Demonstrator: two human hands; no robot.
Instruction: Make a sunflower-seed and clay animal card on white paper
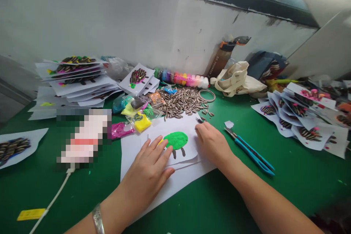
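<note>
My left hand (pixel 149 170) lies flat with fingers spread on a white paper sheet (pixel 159 161), holding it against the table. On the sheet is a flattened oval of green clay (pixel 176 140) with dark leg marks below and a bit of yellow at its left, partly under my fingers. My right hand (pixel 212 140) is at the sheet's right edge, fingers closed in a pinch. Dark sunflower seeds (pixel 201 120) show right by its fingertips; what the fingers hold is hidden. Beyond lies a heap of striped sunflower seeds (pixel 181 100).
Blue-handled tweezers (pixel 251 153) lie right of my right hand. Bagged coloured clay (pixel 142 122) sits behind the paper, near a roll of tape (pixel 207 95). Stacks of seed-decorated sheets (pixel 79 84) stand left and right. A bottle (pixel 219 58) and cloth bag (pixel 238 78) are behind.
</note>
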